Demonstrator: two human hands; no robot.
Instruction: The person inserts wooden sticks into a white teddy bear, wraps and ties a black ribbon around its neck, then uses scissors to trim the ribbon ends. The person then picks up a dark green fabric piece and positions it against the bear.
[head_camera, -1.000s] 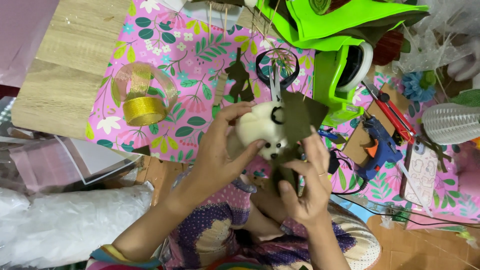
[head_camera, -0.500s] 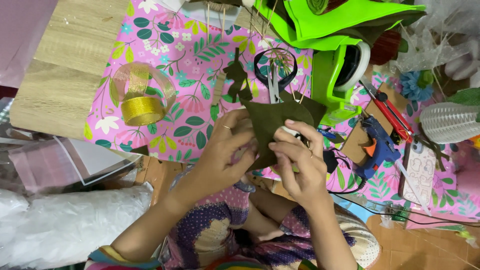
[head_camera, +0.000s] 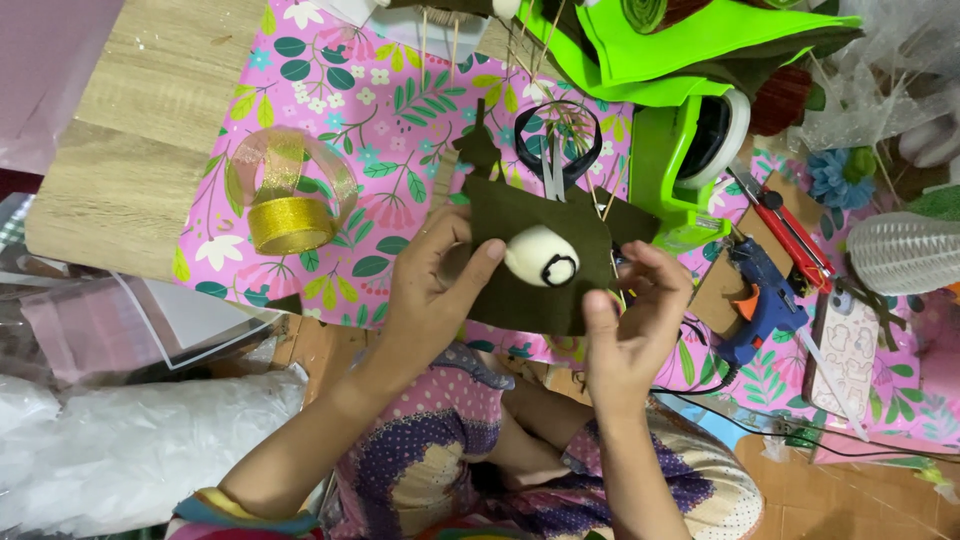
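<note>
A dark olive felt piece (head_camera: 520, 290) is held up between both hands above the pink floral table cover (head_camera: 330, 150). A white egg-shaped foam ball (head_camera: 540, 256) with a black ring drawn on it rests against the felt. My left hand (head_camera: 435, 285) grips the felt's left edge, its thumb lying across to the ball. My right hand (head_camera: 635, 320) pinches the felt's right and lower edge with fingers and thumb.
A gold ribbon roll (head_camera: 290, 210) lies at left. Black-handled scissors (head_camera: 556, 145) lie behind the felt. Bright green felt sheets (head_camera: 700, 50) and a tape dispenser (head_camera: 700, 150) sit at the back. A blue glue gun (head_camera: 760, 300) and red cutter (head_camera: 790, 225) lie right.
The felt was turned and spread flat between the hands. The white ball, earlier partly wrapped behind the felt, now shows on its front side.
</note>
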